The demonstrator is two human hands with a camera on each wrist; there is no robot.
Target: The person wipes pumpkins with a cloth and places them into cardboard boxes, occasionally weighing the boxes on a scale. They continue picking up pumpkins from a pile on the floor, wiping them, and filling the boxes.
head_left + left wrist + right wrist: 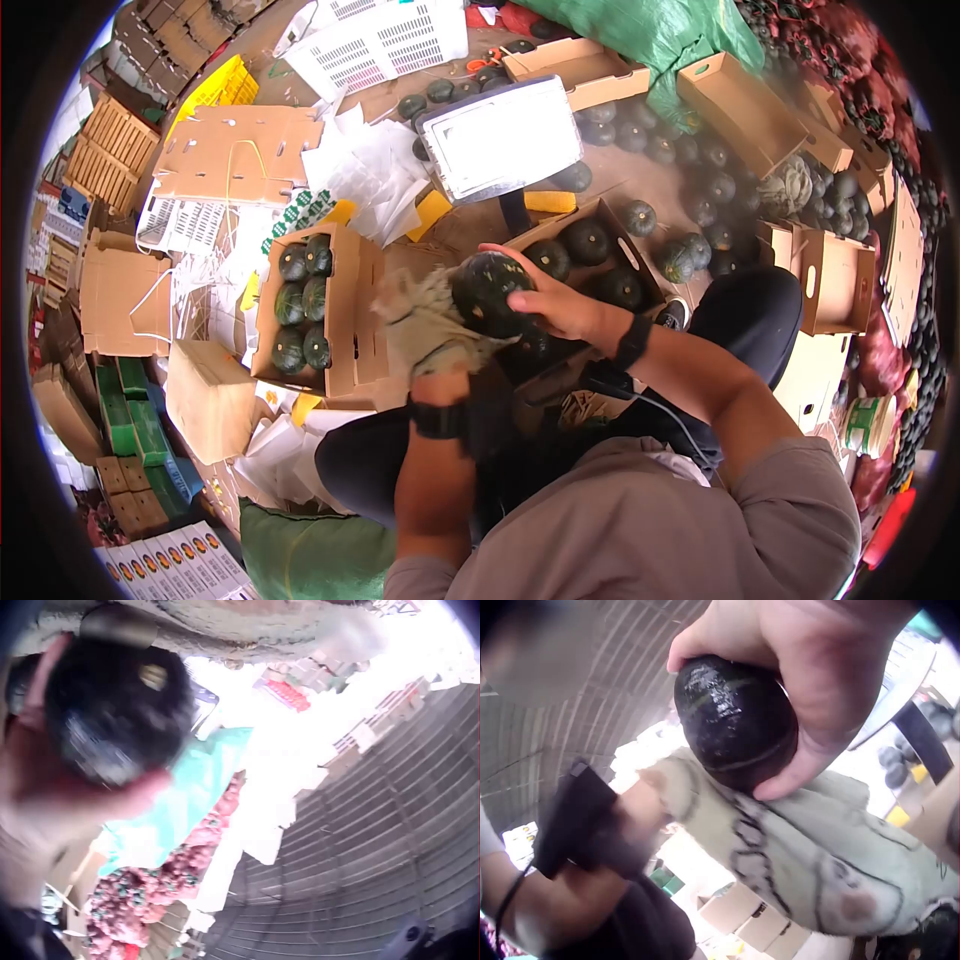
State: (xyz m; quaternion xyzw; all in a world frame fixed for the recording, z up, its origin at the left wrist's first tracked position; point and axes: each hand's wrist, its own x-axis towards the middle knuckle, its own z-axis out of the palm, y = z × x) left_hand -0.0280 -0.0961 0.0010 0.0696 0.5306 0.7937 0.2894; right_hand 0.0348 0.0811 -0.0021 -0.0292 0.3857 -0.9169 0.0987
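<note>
In the head view my right hand (562,303) grips a dark green kabocha squash (487,292), fingers over the far side and thumb on the near side. The right wrist view shows the squash's glossy skin (735,720) between fingers and thumb. A pale, patterned cloth (428,322) covers my left hand and lies against the squash's left side; the fingers beneath are hidden. Black line drawings and a brown stain mark this cloth (795,851) in the right wrist view. Below the squash is a cardboard box (640,262) with several squashes inside.
To the left, another cardboard box (342,300) holds squashes in two rows. A white-topped stand (500,135) rises ahead. Loose squashes (703,210) lie on the floor at the right, near open boxes (738,115). White paper sheets (365,170) and a white crate (385,45) are at the far left.
</note>
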